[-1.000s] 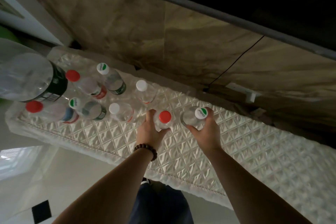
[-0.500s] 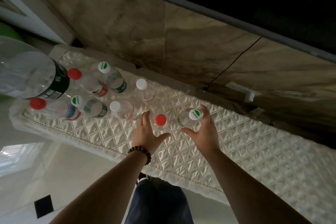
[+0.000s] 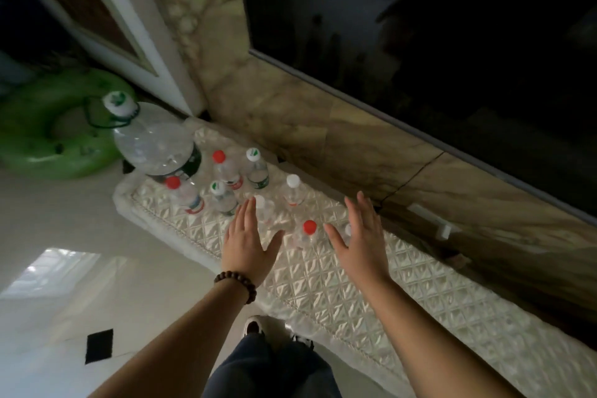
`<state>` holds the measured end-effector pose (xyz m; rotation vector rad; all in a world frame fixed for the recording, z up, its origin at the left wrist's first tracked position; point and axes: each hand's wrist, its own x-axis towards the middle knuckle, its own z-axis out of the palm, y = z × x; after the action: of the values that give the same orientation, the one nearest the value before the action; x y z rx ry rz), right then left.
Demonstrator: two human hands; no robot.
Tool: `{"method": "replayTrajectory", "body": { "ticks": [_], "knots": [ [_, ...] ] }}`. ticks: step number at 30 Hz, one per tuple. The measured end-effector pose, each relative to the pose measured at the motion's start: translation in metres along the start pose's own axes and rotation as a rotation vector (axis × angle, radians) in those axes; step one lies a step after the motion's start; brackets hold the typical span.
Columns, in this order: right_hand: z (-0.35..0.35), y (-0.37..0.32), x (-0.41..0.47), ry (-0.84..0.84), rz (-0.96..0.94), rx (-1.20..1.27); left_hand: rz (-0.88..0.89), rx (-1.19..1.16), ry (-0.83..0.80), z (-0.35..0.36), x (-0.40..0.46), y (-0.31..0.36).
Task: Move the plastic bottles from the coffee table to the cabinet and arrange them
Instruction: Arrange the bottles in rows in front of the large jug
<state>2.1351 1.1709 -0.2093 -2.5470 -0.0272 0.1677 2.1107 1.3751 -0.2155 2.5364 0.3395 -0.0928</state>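
Both the left hand (image 3: 247,244) and the right hand (image 3: 361,241) are spread flat and nothing is gripped — the bottles (image 3: 226,186) stand on the cabinet (image 3: 323,281), clustered toward ten o'clock. Rows should be nudged straight gently, since such light bottles are probably tipped easily.

Both flat hands, left hand (image 3: 247,241) and right hand (image 3: 361,241), hover beside a red-capped bottle (image 3: 306,234) on the quilted cabinet top (image 3: 326,281).
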Motion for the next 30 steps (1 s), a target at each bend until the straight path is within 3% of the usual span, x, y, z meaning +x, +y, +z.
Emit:
{"method": "replayTrajectory", "body": {
  "ticks": [4, 11, 16, 22, 30],
  "knots": [
    [0.003, -0.038, 0.009, -0.034, -0.130, -0.027, -0.112, -0.035, 0.127, -0.038, -0.005, -0.015],
    [0.036, -0.104, 0.034, -0.131, -0.230, -0.069, -0.293, -0.106, 0.200, -0.087, -0.003, -0.075],
    [0.065, -0.151, 0.061, -0.178, -0.228, -0.084, -0.372, -0.179, 0.157, -0.114, 0.016, -0.129],
    [0.107, -0.196, 0.106, -0.255, -0.173, -0.098, -0.342, -0.227, 0.109, -0.133, 0.053, -0.185],
    [0.159, -0.211, 0.172, -0.353, -0.143, -0.166, -0.301, -0.195, 0.007, -0.091, 0.117, -0.209]
  ]
}}
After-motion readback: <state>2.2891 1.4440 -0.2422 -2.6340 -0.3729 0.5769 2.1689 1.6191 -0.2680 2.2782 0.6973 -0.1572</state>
